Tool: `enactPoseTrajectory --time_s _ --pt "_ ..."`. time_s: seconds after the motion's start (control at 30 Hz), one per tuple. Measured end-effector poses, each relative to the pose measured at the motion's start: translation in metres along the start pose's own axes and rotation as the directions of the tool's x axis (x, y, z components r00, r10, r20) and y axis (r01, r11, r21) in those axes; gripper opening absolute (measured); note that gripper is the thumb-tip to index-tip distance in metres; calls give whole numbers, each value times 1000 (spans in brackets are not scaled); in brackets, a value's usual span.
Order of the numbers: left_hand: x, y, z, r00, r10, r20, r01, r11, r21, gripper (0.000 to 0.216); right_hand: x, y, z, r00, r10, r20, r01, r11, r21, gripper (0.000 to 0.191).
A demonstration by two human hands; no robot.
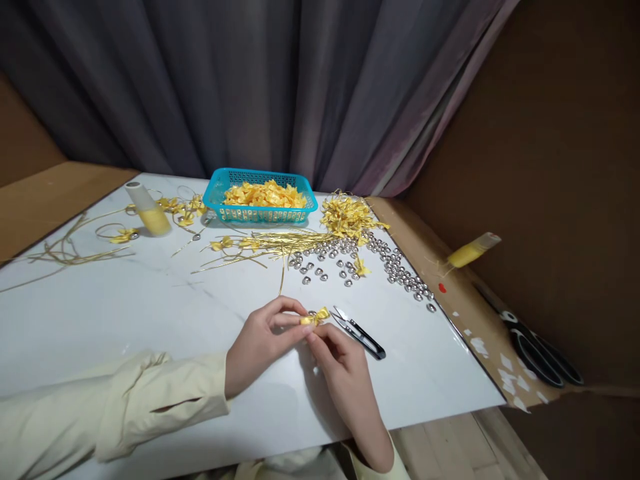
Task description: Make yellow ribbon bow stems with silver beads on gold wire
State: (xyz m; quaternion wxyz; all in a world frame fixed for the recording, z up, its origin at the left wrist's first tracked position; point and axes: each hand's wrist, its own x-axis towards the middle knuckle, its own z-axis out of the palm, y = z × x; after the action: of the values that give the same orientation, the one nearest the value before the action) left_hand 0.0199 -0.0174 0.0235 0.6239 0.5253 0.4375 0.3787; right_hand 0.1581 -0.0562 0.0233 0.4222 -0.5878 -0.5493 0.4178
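My left hand (263,340) and my right hand (345,373) meet over the white tabletop (150,313), fingers pinched together on a small yellow ribbon bow (315,318). The bow sits between both sets of fingertips, just above the surface. Black thread snips (359,332) lie on the table right beside my right hand. Pale yellow sleeves cover both forearms.
A blue basket (261,193) of yellow ribbon pieces stands at the back. Gold strips (270,243), finished bows (347,217) and several silver beads (395,263) are scattered in front. Glue bottles lie at left (149,209) and right (473,251). Black scissors (543,350) rest on cardboard.
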Motion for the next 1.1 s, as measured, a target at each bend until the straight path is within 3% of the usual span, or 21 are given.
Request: enactPoseTrajectory --time_s 0.6,0.8,0.93,1.1 --pt "2 0 1 992 113 -52 -101 975 196 18 0 2 0 999 -50 -6 50 998 -42 24" --pt "4 -4 0 993 119 -13 -116 981 156 16 0 4 -2 999 -42 -17 42 999 -32 26" --pt "6 -6 -1 981 190 -34 -178 960 218 14 0 5 -3 999 -44 -24 43 998 -53 26" --pt "8 -6 -2 985 171 -6 -165 959 231 16 0 7 -2 998 -53 -23 50 995 -90 27"
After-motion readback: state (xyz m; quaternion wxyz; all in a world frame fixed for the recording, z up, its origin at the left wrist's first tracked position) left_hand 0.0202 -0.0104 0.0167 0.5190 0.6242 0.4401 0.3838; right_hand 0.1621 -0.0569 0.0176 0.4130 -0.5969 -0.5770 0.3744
